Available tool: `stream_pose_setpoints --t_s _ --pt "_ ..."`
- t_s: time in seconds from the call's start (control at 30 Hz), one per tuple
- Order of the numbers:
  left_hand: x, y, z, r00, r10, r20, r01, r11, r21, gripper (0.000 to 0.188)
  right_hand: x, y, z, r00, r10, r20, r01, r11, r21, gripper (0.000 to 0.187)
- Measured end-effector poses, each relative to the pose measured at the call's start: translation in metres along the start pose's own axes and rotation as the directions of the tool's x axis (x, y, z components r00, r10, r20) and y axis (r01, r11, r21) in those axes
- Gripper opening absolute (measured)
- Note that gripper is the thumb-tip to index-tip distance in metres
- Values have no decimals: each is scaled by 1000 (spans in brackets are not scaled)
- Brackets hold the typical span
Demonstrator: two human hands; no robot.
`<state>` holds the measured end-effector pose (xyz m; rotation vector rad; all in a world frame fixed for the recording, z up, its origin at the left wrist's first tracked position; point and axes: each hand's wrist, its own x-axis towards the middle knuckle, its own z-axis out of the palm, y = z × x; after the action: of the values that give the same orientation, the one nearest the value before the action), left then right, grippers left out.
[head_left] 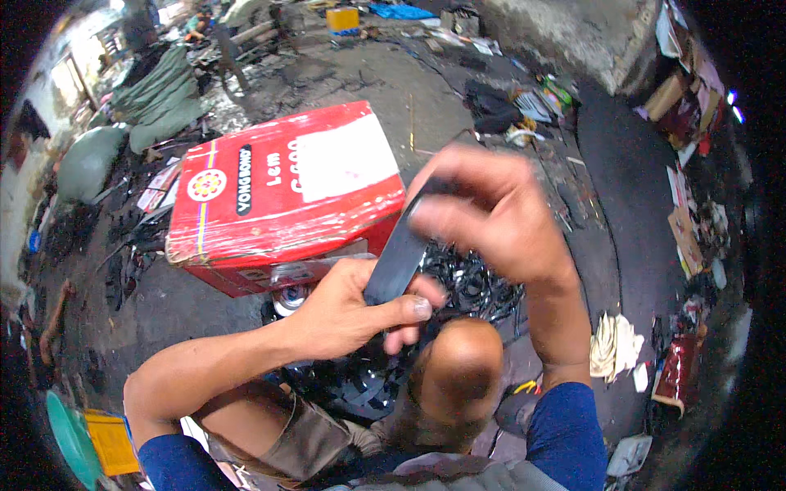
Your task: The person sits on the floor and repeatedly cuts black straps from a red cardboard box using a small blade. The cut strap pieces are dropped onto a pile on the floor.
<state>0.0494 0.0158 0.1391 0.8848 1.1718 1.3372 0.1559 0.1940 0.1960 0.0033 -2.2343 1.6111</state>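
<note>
The left hand (352, 311) is closed on the low end of a flat black strip (395, 266). Its thumb lies on top and its other fingers are bent under the strip. The right hand (499, 217) is at the high end of the strip. Its fingers are bent and partly open, with the strip's end between them and the thumb. That hand is blurry, so I cannot tell if it grips tight.

The strip is tilted, up in the air over the middle of the floor (630, 213). From here it is seen against the right end of a big red box (254, 184). The box sits on the floor and has a white patch on top. Shiny black loops (471, 286) are in a pile on the floor under the right hand, near the bare knee (463, 360). More shiny black bits (360, 389) lie between the legs.

Toward the right edge of the floor there is a crumpled cream cloth (616, 348). Near the left edge, close to the person, are a green tub (70, 438) and an orange crate (113, 442). At the far edge is a small yellow box (343, 20), with a blue sheet (401, 11) beside it.
</note>
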Motion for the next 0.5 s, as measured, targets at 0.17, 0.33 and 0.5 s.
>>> stream_pose_setpoints --t_s 0.17,0.33,0.5 --pt "-56 34 -56 956 7 -295 45 985 169 23 49 -7 -45 922 68 -380 66 942 328 12" --pt "-121 40 -153 815 271 -512 -49 913 404 21 80 43 -44 955 212 -205 -189 974 126 12" --pt "-159 46 -211 749 633 -196 199 68 978 28 108 78 -13 948 225 -226 -261 954 -146 6"
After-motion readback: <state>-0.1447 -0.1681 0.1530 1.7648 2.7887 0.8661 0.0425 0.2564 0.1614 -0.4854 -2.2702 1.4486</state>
